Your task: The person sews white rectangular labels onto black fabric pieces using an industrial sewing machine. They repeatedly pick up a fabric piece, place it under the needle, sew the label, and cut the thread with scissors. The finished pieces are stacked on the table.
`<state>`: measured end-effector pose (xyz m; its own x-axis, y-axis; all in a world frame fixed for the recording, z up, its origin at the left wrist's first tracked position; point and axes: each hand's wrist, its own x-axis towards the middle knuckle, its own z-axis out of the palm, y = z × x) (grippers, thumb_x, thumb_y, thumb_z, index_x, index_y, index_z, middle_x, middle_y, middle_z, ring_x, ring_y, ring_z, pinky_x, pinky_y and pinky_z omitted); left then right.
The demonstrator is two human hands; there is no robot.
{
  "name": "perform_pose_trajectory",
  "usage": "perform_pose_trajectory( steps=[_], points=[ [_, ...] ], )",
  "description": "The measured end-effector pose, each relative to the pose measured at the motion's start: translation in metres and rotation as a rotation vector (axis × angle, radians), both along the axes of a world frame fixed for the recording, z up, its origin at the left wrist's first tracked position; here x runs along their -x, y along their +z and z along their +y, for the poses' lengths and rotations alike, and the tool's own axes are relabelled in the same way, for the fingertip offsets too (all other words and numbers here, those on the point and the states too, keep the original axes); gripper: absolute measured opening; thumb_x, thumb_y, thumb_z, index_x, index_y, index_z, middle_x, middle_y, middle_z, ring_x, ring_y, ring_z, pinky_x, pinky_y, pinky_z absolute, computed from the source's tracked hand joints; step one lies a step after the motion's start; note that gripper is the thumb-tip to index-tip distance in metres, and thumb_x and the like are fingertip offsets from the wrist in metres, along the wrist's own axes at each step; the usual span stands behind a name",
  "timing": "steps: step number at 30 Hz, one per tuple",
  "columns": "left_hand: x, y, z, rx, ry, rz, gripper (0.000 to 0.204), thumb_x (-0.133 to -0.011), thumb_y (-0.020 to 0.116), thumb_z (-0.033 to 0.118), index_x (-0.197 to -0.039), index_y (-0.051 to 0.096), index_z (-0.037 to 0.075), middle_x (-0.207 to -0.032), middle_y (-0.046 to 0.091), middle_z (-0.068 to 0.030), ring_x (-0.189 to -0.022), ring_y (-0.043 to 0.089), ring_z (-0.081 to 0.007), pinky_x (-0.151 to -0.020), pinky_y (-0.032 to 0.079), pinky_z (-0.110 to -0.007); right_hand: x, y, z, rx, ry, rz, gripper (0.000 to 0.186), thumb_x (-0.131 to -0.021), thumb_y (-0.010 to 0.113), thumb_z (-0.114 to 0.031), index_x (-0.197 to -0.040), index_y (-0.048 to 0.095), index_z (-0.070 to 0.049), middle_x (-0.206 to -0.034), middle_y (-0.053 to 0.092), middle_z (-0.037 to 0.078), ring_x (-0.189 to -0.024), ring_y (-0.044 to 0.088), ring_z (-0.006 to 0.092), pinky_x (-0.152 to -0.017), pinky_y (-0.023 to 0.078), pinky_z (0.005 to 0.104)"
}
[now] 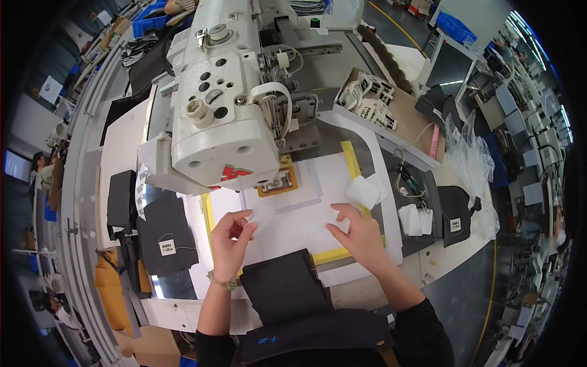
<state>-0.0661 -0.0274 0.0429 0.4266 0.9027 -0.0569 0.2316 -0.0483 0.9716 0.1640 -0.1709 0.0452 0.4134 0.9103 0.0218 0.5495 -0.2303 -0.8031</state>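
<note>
Both my hands hover over a white sheet with yellow-taped edges (pixel 299 229) under the sewing machine head (pixel 223 122). My left hand (pixel 229 240) has its thumb and forefinger apart, beside a faint, see-through whitish piece (pixel 264 213); no grip on it shows. On the other side, my right hand (pixel 359 237) is open, thumb and forefinger spread, with nothing between them. The yellow-framed presser foot (pixel 277 182) lies just beyond, between the hands. Dark fabric pieces (pixel 284 286) are stacked at the near edge, close to my body.
At left lies a dark fabric piece with a white label (pixel 160 232). White pads (pixel 363 192) rest at the sheet's right. Farther right are a carton of labels (pixel 391 131), thread snips (pixel 411 183), a second white stack (pixel 414 220) and a clear plastic bag (pixel 468 159).
</note>
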Motion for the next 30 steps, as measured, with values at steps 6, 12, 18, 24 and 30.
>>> perform_pose_trajectory(
  steps=[6, 12, 18, 24, 30],
  points=[
    [-0.014, -0.001, 0.005, -0.496, -0.17, 0.129, 0.008, -0.081, 0.071, 0.0, -0.088, 0.069, 0.003, -0.082, 0.064, -0.0051, -0.059, 0.062, -0.0132, -0.052, 0.049, -0.023, 0.004, 0.032, 0.03, -0.055, 0.173, 0.113, 0.031, -0.08, 0.074, -0.019, -0.108, 0.063, -0.012, -0.1, 0.057, 0.002, -0.068, 0.057, 0.0208, -0.062, 0.047, 0.0327],
    [-0.03, -0.015, 0.007, -0.479, -0.311, 0.073, 0.008, -0.081, 0.072, 0.002, -0.088, 0.07, 0.004, -0.1, 0.071, -0.0091, -0.076, 0.07, -0.0195, -0.059, 0.055, -0.025, 0.004, -0.019, 0.064, -0.289, 0.376, -0.109, 0.02, -0.076, 0.073, -0.011, -0.094, 0.065, -0.014, -0.09, 0.055, 0.0, -0.078, 0.056, 0.0169, -0.077, 0.04, 0.0343],
    [-0.023, -0.026, 0.018, -0.504, -0.48, 0.084, 0.018, -0.083, 0.069, 0.006, -0.101, 0.07, 0.004, -0.114, 0.068, -0.0095, -0.09, 0.07, -0.0236, -0.075, 0.058, -0.031, -0.004, -0.037, 0.08, -0.503, 0.396, -0.515, 0.01, -0.074, 0.07, -0.011, -0.08, 0.063, -0.016, -0.084, 0.053, -0.003, -0.079, 0.054, 0.0131, -0.077, 0.034, 0.0335],
    [-0.026, -0.034, 0.034, -0.783, -0.672, 0.264, 0.045, -0.085, 0.069, 0.018, -0.127, 0.059, 0.007, -0.131, 0.059, -0.0119, -0.113, 0.061, -0.0277, -0.1, 0.048, -0.04, -0.01, -0.046, 0.083, -0.397, 0.403, -0.774, 0.012, -0.076, 0.07, -0.022, -0.087, 0.067, -0.019, -0.089, 0.052, -0.004, -0.09, 0.049, 0.0149, -0.08, 0.033, 0.0349],
    [-0.022, -0.037, 0.041, -0.803, -0.752, 0.408, 0.062, -0.086, 0.067, 0.03, -0.14, 0.047, 0.009, -0.139, 0.05, -0.0142, -0.131, 0.045, -0.0328, -0.113, 0.033, -0.047, -0.005, -0.038, 0.074, -0.235, 0.366, -0.765, 0.029, -0.083, 0.067, -0.037, -0.109, 0.07, -0.025, -0.107, 0.051, 0.001, -0.103, 0.044, 0.0207, -0.085, 0.031, 0.0408]
  ],
)
